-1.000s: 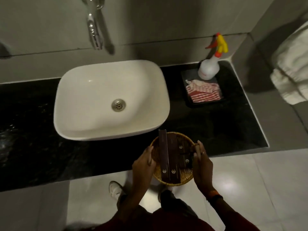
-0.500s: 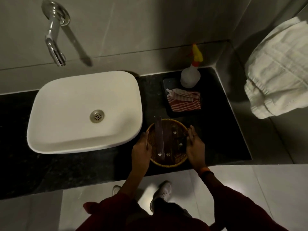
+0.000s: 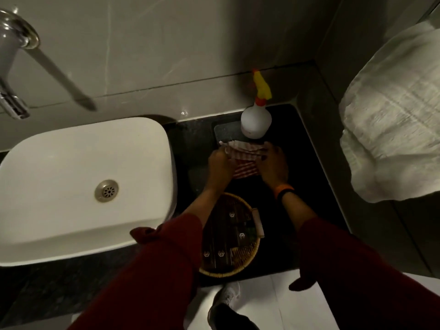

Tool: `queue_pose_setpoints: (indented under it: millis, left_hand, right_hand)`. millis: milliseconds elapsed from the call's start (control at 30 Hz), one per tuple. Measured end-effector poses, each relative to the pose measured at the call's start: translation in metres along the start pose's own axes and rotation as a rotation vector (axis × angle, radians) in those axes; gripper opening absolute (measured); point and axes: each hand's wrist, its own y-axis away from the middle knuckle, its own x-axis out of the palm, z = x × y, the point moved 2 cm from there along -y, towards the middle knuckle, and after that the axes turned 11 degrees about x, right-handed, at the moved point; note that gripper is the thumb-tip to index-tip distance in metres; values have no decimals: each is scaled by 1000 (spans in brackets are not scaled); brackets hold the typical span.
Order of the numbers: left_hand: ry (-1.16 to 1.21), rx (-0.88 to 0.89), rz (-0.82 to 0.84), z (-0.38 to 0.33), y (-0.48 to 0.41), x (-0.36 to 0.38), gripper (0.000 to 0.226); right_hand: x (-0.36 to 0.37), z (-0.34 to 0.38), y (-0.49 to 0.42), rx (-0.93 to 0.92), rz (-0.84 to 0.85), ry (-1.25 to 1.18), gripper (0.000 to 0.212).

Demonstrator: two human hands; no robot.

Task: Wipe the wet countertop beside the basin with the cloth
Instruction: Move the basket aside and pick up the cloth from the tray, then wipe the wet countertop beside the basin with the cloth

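Note:
A red-and-white striped cloth (image 3: pixel 245 160) lies on a dark tray (image 3: pixel 226 129) on the black countertop (image 3: pixel 307 177), to the right of the white basin (image 3: pixel 71 186). My left hand (image 3: pixel 220 164) is closed on the cloth's left edge. My right hand (image 3: pixel 273 166) grips its right side, fingers over the fabric. Both hands hide part of the cloth.
A white spray bottle (image 3: pixel 256 122) with a yellow trigger stands on the tray just behind the cloth. A woven basket (image 3: pixel 229 236) holding dark packets sits near the counter's front edge between my forearms. A white towel (image 3: pixel 392 115) hangs at the right. The tap (image 3: pixel 14 67) juts from the wall.
Both hands have left the basket, which now rests on the counter, and have reached forward onto the striped cloth. The view has moved closer and to the right.

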Motion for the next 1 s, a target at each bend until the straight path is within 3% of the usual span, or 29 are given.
queue_pose_setpoints:
  millis: [100, 167, 367, 467, 533, 600, 667, 867, 1000]
  left_hand:
    - [-82, -133, 57, 18, -28, 26, 40]
    - [-106, -213, 46, 22, -36, 38, 50]
    - [183, -374, -23, 20, -39, 20, 19]
    - [400, -308, -32, 9, -23, -11, 5]
    - [545, -210, -26, -2, -3, -38, 8]
    - [621, -174, -19, -8, 26, -70, 26]
    - [697, -182, -33, -7, 62, -106, 44]
    - [963, -178, -180, 51, 179, -232, 38]
    - [870, -175, -327, 121, 255, -322, 30]
  right_hand:
    - [12, -4, -17, 50, 22, 75, 62]
    - [16, -4, -20, 30, -6, 54, 56]
    - [-5, 5, 3, -20, -77, -275, 29]
    - [-23, 21, 30, 34, -18, -523, 7]
    - [-28, 36, 54, 74, 61, -672, 13]
    - [-22, 48, 82, 107, 129, -865, 16]
    - [-11, 61, 115, 113, 220, -992, 35]
    - [51, 125, 255, 64, 485, -1055, 80]
    - [130, 173, 355, 32, 780, -998, 70]
